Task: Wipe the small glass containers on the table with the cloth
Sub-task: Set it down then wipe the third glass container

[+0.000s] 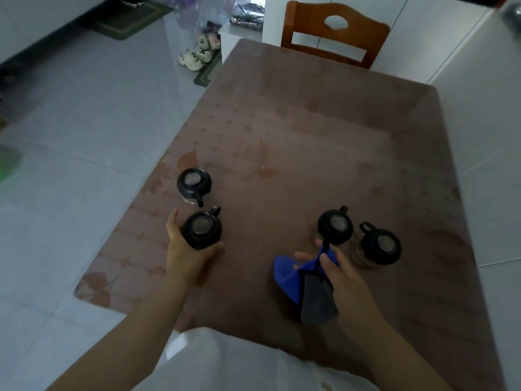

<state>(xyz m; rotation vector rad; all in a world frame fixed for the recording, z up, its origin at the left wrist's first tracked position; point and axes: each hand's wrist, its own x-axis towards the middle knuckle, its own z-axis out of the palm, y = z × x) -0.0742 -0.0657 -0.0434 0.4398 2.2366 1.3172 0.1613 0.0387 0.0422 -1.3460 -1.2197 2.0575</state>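
While the left hand (186, 249) cups one container, the cloth waits in the right hand (342, 273).

Nearest, the blue-and-grey cloth (298, 280) hangs pinched in the right hand's fingers, just right of the held container (202, 230), whose black lid faces up with its tab pointing away; the left hand is wrapped around its side, so the cloth must cross leftward to reach it. Just beyond the cloth stand a third container (335, 227) and, to its right, a fourth (379, 245). Beyond the held one sits another container (194, 183) on the table (296, 136). Their contents cannot be told.
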